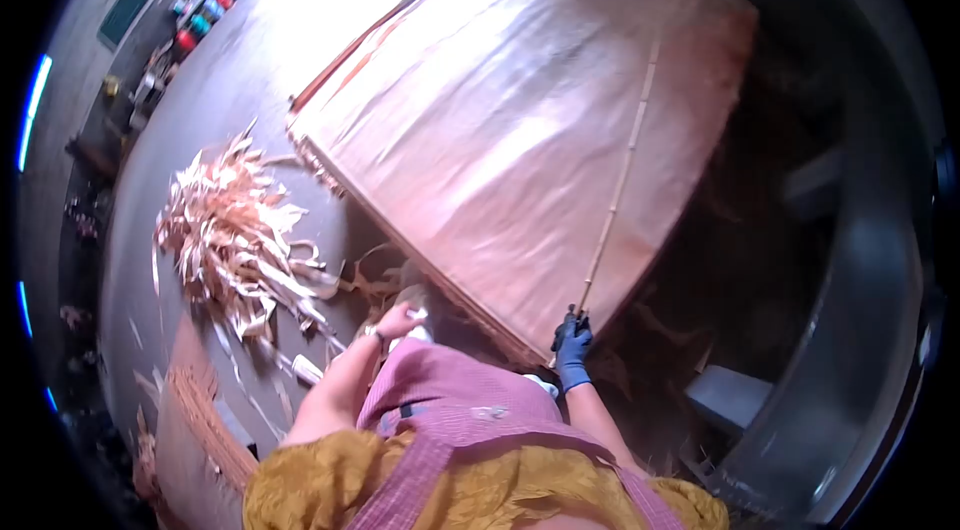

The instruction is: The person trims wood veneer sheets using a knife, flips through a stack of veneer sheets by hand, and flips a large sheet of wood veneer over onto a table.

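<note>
My right hand [572, 342], in a dark blue glove, is closed around the near end of a long, thin bamboo stick [625, 170]. The stick lies slantwise across a big stack of thin tan sheets [480, 150] that look like wood veneer, its far end pointing away from me. Just left of the stack's near edge is my bare left hand [400, 318], with a band at the wrist. Its fingers are curled in, and a small pale spot shows at the fingertips; what they hold, if anything, I cannot make out.
A heap of torn veneer strips [240, 230] lies on the grey floor to the left. Another stack of sheets [205, 420] stands at lower left. Along the right runs a dark metal structure [870, 230], with a grey block [728, 396] near it. Colourful spools [205, 20] sit far left.
</note>
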A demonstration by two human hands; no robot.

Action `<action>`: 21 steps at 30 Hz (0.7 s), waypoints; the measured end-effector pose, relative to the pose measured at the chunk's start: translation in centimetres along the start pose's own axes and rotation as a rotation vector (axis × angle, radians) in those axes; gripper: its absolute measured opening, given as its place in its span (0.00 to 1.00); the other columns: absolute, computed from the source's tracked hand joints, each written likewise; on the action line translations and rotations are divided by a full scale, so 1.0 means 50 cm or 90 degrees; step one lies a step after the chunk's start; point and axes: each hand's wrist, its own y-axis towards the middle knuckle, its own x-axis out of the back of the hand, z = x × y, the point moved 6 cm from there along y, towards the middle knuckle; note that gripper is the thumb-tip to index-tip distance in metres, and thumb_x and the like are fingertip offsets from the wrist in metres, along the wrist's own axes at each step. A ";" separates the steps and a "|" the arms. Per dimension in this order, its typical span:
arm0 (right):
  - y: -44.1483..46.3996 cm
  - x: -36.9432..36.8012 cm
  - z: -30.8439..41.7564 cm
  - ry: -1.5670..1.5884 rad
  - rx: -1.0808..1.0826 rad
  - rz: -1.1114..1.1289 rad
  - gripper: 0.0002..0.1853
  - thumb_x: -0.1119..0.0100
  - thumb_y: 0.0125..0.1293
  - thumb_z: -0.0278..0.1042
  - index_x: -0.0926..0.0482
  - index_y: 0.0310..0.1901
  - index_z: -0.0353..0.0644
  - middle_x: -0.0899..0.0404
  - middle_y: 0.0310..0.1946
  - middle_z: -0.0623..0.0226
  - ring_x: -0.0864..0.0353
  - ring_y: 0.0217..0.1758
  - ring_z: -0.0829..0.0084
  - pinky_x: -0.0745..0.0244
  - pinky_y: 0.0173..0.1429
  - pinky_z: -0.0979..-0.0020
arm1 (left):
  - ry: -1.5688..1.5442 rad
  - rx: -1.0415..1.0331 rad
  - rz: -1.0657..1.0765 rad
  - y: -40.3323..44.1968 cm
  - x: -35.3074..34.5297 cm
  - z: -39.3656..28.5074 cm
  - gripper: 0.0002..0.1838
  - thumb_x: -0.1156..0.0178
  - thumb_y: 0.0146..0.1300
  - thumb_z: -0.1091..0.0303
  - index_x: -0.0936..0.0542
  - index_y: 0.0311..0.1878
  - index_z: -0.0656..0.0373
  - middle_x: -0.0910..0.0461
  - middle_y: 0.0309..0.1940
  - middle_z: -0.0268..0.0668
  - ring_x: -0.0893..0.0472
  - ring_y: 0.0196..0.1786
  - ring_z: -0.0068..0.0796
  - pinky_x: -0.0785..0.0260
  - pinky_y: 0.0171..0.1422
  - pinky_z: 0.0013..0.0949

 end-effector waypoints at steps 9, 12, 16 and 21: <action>0.218 -0.414 -0.274 -0.209 -0.372 0.020 0.11 0.50 0.72 0.41 0.34 0.44 0.43 0.25 0.21 0.55 0.22 0.18 0.57 0.22 0.20 0.55 | -0.121 -0.001 -0.174 0.621 0.560 0.123 0.27 0.34 0.60 0.58 0.28 0.57 0.64 0.22 0.41 0.37 0.24 0.32 0.20 0.30 0.28 0.29; 0.316 -0.525 -0.353 -0.208 -0.397 -0.004 0.12 0.50 0.72 0.41 0.35 0.45 0.42 0.24 0.23 0.53 0.21 0.20 0.56 0.22 0.21 0.53 | -0.262 0.063 -0.228 0.747 0.694 0.172 0.28 0.36 0.63 0.61 0.33 0.62 0.62 0.23 0.39 0.36 0.27 0.29 0.19 0.33 0.24 0.28; 0.434 -0.660 -0.400 -0.367 -0.426 -0.034 0.17 0.49 0.72 0.42 0.37 0.51 0.40 0.23 0.31 0.50 0.20 0.25 0.54 0.19 0.24 0.53 | -0.460 0.171 -0.428 0.840 0.868 0.242 0.30 0.35 0.58 0.61 0.31 0.61 0.63 0.23 0.43 0.40 0.22 0.34 0.29 0.26 0.33 0.33; 0.446 -0.640 -0.416 -0.581 -0.345 -0.049 0.20 0.49 0.72 0.45 0.39 0.52 0.37 0.23 0.31 0.53 0.17 0.28 0.54 0.21 0.23 0.55 | -0.673 0.317 -0.584 0.921 0.946 0.365 0.03 0.47 0.62 0.73 0.29 0.34 0.53 0.33 0.16 0.26 0.31 0.17 0.19 0.37 0.15 0.25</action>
